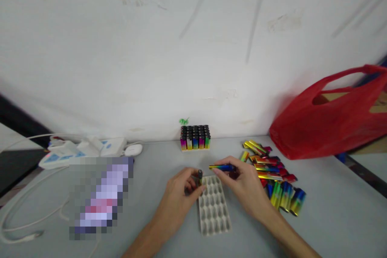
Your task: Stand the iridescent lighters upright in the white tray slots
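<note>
My left hand (pixel 184 187) pinches an upright lighter (pixel 200 174) with a dark top, at the far left corner of a white tray (pixel 215 234). The tray has rows of small slots, and its visible slots hold nothing. Whether the lighter's base sits in a slot is hidden by my fingers. Above the tray's far right corner, my right hand (pixel 242 181) is closed on another lighter (pixel 222 167), shiny blue and gold, lying sideways with its gold end to the left. Just right of this hand lies a loose pile of shiny coloured lighters (pixel 269 167).
Against the wall stands a block of black-topped lighters (pixel 195 139), with a small green item (pixel 183 121) behind. A red plastic bag (pixel 326 125) is at the right. On the left are a power strip (pixel 113 147), white cables (pixel 30 229) and a blurred-out purple object (pixel 105 197).
</note>
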Motion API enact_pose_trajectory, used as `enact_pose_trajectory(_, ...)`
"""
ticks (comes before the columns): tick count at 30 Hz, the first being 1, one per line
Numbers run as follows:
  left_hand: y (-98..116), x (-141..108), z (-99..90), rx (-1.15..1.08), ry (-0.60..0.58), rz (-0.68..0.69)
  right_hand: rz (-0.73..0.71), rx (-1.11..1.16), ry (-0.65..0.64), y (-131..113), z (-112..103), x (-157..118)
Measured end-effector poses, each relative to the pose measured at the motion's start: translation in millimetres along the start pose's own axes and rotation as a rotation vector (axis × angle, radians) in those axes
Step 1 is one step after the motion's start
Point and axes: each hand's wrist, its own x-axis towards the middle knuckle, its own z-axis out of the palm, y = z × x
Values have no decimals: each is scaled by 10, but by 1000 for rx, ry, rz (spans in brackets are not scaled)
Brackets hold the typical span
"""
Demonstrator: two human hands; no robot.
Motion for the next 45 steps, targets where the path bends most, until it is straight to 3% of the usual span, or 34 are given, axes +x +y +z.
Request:
enact_pose_trajectory(10, -47, 6, 14, 4, 7, 2, 122, 269, 57, 2, 44, -16)
enact_pose_trajectory(14, -29, -4, 9, -3, 5, -11, 179, 447, -59, -27, 85, -30)
enact_pose_trajectory(18, -26, -4, 13, -12, 6, -15, 363, 700, -188, -70, 113, -36)
enact_pose_trajectory(22, -43, -2, 18, -13, 9, -17, 494, 811, -275, -56, 143, -48)
enact_pose_trajectory(27, -47, -3, 20, -17, 13, -20, 517, 872, -314, -26, 170, -47)
enact_pose_trajectory(45, -68, 16, 12, 7, 13, -2, 510, 741, -178, 17, 161, -52)
